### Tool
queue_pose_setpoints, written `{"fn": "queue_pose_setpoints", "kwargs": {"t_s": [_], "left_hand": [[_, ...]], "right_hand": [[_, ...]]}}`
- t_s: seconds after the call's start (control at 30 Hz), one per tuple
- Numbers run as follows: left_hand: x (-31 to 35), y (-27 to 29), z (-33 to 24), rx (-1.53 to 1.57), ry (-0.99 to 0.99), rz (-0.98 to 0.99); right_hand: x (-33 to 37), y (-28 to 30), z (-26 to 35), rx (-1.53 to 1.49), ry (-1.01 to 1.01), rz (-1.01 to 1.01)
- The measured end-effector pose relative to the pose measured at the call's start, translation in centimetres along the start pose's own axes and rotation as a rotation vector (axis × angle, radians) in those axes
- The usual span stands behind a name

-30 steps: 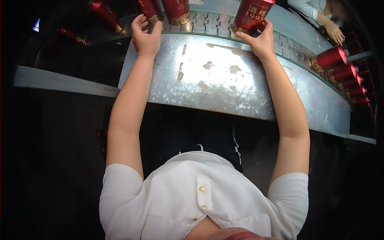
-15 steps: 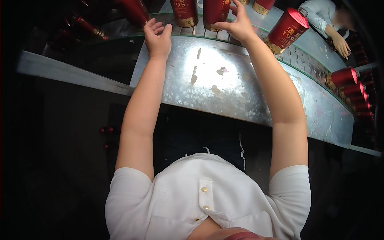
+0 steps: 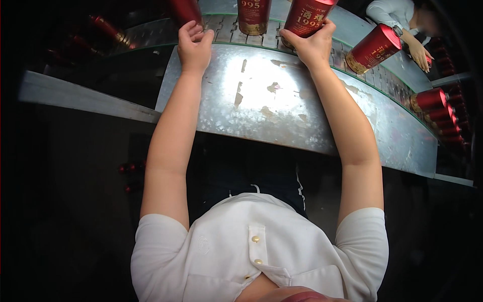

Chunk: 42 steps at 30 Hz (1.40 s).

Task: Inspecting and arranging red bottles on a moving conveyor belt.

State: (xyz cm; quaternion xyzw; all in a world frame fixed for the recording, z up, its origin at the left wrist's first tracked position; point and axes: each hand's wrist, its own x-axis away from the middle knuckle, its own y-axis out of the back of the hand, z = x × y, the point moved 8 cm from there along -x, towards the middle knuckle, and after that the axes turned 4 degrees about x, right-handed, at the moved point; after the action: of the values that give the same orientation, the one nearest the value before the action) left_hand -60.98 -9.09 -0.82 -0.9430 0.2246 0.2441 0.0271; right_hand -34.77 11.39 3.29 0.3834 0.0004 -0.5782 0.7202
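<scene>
My right hand (image 3: 314, 46) is closed round the lower part of a red bottle (image 3: 305, 20) with gold lettering, thumb on its left side and fingers on its right. Close by on the left, a second red bottle (image 3: 253, 19) with a gold base stands on the slatted conveyor (image 3: 224, 31). My left hand (image 3: 194, 48) has its thumb and loosely bent fingers apart. Its fingertips overlap the lower edge of another red bottle (image 3: 184, 11); contact is unclear. The tops of these bottles lie outside the picture or at its edge.
A worn metal plate (image 3: 261, 108) lies between me and the conveyor. Right along the belt stand a red bottle (image 3: 375, 49) and several more red bottles (image 3: 438, 111). Across it, a co-worker's hand (image 3: 417, 54) is near a small red thing. A metal rail (image 3: 85, 98) runs left.
The bottles on the conveyor have shifted rightward. My right hand has moved right with its bottle and closed round it lower down. My left hand has barely moved while a bottle came up to it.
</scene>
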Motion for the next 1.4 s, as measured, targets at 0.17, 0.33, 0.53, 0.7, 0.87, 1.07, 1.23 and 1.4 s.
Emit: {"fn": "queue_pose_setpoints", "kwargs": {"t_s": [0.17, 0.33, 0.53, 0.7, 0.87, 1.07, 1.23, 1.4], "left_hand": [[1.6, 1.5, 1.8, 0.031, 0.047, -0.015], [0.2, 1.6, 1.6, 0.143, -0.057, -0.068], [0.2, 2.7, 1.0, 0.125, 0.056, -0.104], [-0.9, 3.5, 0.7, 0.134, 0.015, -0.103], [-0.8, 4.1, 1.8, 0.060, 0.029, -0.090], [-1.3, 3.9, 2.8, 0.150, 0.045, -0.077], [-1.4, 4.7, 3.5, 0.124, 0.046, -0.070], [-1.6, 4.1, 3.1, 0.109, 0.057, -0.048]], "right_hand": [[4.1, 4.4, 2.0, -0.050, 0.435, -0.367], [0.5, 5.1, 13.9, 0.100, 0.939, -0.358], [-7.2, 0.0, 12.1, -0.016, 0.275, 0.186], [-7.6, 1.0, 11.6, -0.204, 0.251, 0.437], [-5.6, 2.0, 15.0, 0.154, 0.382, 0.188], [-6.8, -1.0, 21.1, 0.500, 0.430, 0.100], [-5.5, -3.4, 23.8, 0.390, 0.435, 0.335], [-7.7, -4.1, 21.4, 0.520, 0.426, 0.396]]}}
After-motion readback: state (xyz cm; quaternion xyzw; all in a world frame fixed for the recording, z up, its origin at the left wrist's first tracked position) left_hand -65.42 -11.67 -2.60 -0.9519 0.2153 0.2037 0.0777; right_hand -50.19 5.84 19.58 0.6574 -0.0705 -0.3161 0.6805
